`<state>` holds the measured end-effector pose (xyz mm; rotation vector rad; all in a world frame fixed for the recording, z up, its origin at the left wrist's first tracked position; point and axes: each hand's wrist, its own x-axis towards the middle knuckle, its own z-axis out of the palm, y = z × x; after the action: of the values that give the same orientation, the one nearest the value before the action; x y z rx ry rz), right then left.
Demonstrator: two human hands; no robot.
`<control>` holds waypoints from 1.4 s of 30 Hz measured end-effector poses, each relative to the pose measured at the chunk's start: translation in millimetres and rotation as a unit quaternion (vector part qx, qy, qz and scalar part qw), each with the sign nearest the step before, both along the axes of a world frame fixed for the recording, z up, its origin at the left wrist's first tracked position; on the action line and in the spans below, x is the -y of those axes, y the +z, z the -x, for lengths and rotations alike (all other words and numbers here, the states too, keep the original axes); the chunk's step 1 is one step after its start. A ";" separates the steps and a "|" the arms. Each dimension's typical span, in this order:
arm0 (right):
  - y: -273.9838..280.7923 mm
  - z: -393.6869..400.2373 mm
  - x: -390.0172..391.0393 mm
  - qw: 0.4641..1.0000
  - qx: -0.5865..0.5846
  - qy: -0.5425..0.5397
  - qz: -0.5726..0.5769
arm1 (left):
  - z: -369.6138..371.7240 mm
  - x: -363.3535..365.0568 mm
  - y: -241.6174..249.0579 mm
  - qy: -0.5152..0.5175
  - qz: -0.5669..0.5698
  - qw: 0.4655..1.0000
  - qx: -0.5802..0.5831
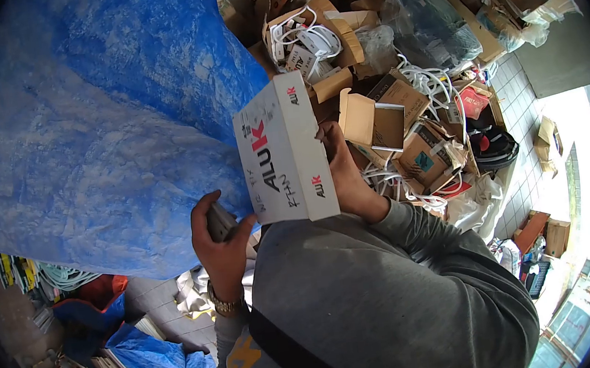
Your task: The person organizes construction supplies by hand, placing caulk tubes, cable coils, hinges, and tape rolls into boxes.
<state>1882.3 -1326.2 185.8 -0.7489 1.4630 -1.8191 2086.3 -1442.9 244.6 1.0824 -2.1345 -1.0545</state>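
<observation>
- Box (pixel 271 161) printed "ALUK" tilts in front of a blue sheet (pixel 110 131).
- Right hand (pixel 351 182) grips its side, fingers bent at the edge.
- Left hand (pixel 217 253), fingers half curled, holds a grey piece (pixel 221 222) near the box.

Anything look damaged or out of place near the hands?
Yes. To the right of the white box, opened cardboard boxes lie heaped at odd angles, some looking torn, with white cords tangled untidily among them.

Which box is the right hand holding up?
The white box with big black and red letters on its side. The right hand grips it, while the other boxes lie heaped together.
</observation>
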 end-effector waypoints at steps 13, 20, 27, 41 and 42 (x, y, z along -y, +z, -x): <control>6.0 1.7 31.5 0.976 -0.092 -0.195 0.043 | 47.9 -18.0 37.5 -0.032 0.342 0.935 -0.088; 19.5 4.5 19.5 0.980 0.028 -0.170 0.104 | 32.0 -3.6 29.0 0.140 -0.006 0.960 -0.241; 8.9 5.3 12.2 0.983 0.052 -0.150 0.093 | 3.6 -4.7 -5.3 0.059 0.158 0.979 -0.112; 9.1 8.8 3.0 0.976 0.078 -0.171 0.109 | 0.4 -8.7 -40.0 0.008 -0.132 0.987 -0.095; 6.7 10.9 1.7 0.978 0.066 -0.161 0.112 | -0.5 -7.8 -44.8 0.005 -0.132 0.987 -0.096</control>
<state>1871.4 -1327.8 192.6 -0.5054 1.3667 -2.2628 2086.9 -1435.1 199.8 1.0591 -1.8727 -1.4081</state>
